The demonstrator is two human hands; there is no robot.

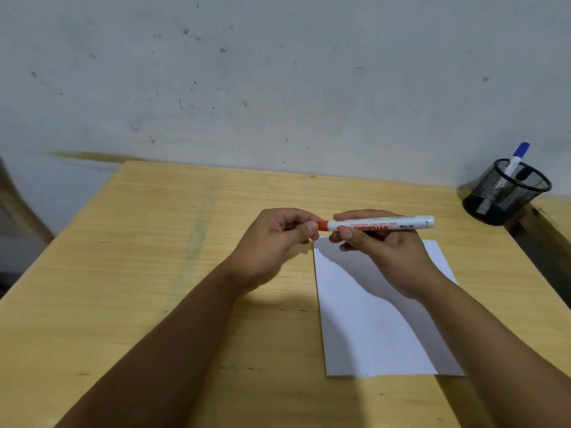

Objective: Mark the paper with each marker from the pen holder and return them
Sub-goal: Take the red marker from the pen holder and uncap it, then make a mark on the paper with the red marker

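A white marker [401, 223] with red lettering lies level in the air above the table, held between both hands. My right hand [386, 257] grips its barrel. My left hand [275, 242] pinches the red cap [323, 225] at the marker's left end; most of the cap is hidden inside the fingers. Below the hands a blank white sheet of paper [377, 322] lies flat on the wooden table [154, 273]. A black mesh pen holder [506, 193] stands at the table's back right corner with a blue-capped marker [516, 159] sticking out of it.
A stained grey wall rises right behind the table. The table's right edge drops off just past the pen holder, and its left edge slants away at the left. A curved wooden piece shows at the far left.
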